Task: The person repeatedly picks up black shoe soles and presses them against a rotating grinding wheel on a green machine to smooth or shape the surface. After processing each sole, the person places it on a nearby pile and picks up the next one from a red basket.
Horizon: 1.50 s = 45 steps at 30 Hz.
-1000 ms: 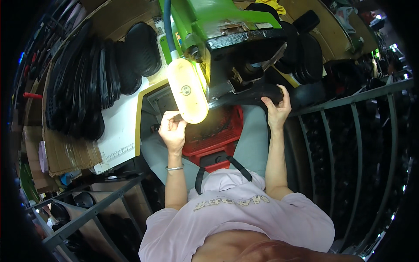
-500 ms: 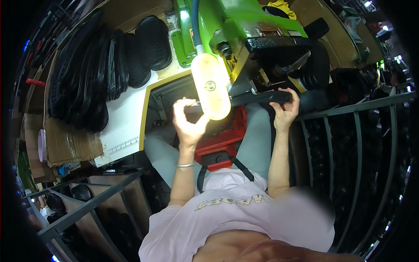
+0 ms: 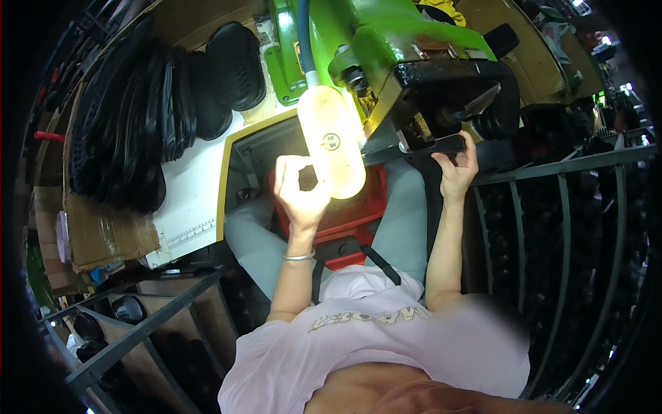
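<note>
My right hand (image 3: 456,169) pinches the right end of a black shoe sole (image 3: 445,145), thumb below and fingers above. The sole lies level at the lower front of the green machine (image 3: 386,48), under its dark working head (image 3: 438,90). Its left part runs behind a bright oval lamp (image 3: 331,141). On the lamp's left side, my left hand (image 3: 300,196) is closed in a curl. The lamp covers its fingertips, so what they grip does not show.
Black soles (image 3: 131,117) stand stacked in a cardboard box (image 3: 114,241) at left. A white table (image 3: 189,200) with a yellow edge borders my legs. Metal rails (image 3: 565,169) flank me on both sides. A red stool (image 3: 338,224) shows between my legs.
My right hand has moved slightly right and up, with the sole closer under the machine's head. My left hand has shifted a little right, its fingertips now behind the lamp.
</note>
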Tool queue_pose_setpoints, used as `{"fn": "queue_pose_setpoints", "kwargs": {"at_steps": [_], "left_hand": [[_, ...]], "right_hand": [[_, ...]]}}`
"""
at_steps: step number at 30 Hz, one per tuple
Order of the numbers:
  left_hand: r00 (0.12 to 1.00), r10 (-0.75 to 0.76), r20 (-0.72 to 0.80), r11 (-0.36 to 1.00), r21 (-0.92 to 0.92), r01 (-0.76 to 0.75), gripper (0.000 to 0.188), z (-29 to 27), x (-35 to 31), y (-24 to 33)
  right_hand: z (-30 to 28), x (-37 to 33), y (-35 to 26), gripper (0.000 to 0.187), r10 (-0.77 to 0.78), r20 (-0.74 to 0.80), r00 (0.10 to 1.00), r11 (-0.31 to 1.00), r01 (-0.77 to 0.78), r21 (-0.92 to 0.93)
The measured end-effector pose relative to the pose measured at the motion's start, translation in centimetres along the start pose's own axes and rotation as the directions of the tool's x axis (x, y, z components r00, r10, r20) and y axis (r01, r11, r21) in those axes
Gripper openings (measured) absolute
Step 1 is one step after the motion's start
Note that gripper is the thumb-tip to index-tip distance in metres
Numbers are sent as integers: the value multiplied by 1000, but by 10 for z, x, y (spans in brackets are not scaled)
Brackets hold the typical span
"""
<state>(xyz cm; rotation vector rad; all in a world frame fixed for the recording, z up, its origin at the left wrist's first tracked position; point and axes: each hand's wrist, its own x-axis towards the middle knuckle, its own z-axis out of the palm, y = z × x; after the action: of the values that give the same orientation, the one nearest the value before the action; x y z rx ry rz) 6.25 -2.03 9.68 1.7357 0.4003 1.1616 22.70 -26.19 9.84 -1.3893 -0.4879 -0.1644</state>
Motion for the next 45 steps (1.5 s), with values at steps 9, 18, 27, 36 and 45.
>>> {"fn": "queue_pose_setpoints", "kwargs": {"at_steps": [9,18,27,36,45], "left_hand": [[997,-65,-43,992,-114,60,38,-72,-8,-23],[1000,-10,-17,999,-49,9,35,-146,-26,-38],[983,-32,179,955,-285,83,46,-115,-39,-13],[957,217,191,889,367,-275,55,-41,119,-63],[934,94,345,941,276,-197,45,-47,144,-89]], "right_hand": [[53,-13,-9,68,-118,156,981,981,140,-135],[115,-50,-13,68,-235,127,964,941,258,-217],[-20,-21,-95,44,32,395,918,998,-12,-55],[-128,-1,-158,40,-617,-277,736,744,432,-510],[-40,128,17,39,-644,2,765,444,377,-813]]}}
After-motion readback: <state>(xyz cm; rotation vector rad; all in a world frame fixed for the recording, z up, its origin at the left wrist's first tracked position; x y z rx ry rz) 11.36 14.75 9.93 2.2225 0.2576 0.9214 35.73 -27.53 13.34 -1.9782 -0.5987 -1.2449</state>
